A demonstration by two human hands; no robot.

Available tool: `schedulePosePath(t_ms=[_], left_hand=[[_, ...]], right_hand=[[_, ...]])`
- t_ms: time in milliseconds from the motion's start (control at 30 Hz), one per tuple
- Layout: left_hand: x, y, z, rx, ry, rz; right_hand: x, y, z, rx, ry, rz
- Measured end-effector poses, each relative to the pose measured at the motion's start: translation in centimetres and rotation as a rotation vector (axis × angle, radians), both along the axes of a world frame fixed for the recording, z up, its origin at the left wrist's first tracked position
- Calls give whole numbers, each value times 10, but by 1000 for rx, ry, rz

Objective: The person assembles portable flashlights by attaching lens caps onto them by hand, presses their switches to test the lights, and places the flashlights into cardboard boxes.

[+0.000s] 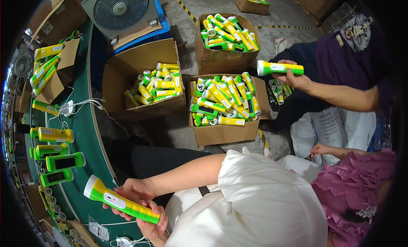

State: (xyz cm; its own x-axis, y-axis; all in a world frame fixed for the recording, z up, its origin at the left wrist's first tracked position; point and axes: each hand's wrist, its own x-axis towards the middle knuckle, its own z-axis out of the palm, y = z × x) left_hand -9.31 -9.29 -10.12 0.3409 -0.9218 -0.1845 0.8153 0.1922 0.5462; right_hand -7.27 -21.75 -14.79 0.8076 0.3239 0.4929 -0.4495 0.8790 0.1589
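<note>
A yellow and green flashlight [127,206] with a white head lies slanted across both my hands, its head toward the green table. My right hand [135,189] is closed round the flashlight's middle, its arm coming from a white short sleeve. Around the tail end my left hand [158,223] is closed, with the fingers curled over the green and yellow grip. The white switch panel, with a small red spot, faces up. Beside the flashlight's head, several similar flashlights [66,161] stand or lie on the green table [100,153].
Cartons full of flashlights [227,136] [144,111] [225,60] stand on the floor beyond me. A co-worker's hand [295,79] holds another flashlight [278,68]; a second person's hand [321,149] rests at the right. A box fan [120,9], white cables [85,103] and an open carton [68,64] edge the table.
</note>
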Motion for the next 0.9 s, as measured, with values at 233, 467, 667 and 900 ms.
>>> schedulePosePath(t_ms=[233, 467, 667, 900], left_hand=[[-3, -12, -11, -2, -59, -86], [3, -17, -38, -21, 148, 56], [9, -17, -42, -102, 368, 94], [14, -20, -49, -125, 481, 84]], right_hand=[[-3, -2, -14, -18, 16, -31], [6, -7, -22, -227, 98, -74], [11, -11, -24, -309, 239, -128], [21, -8, -37, -301, 252, -166]])
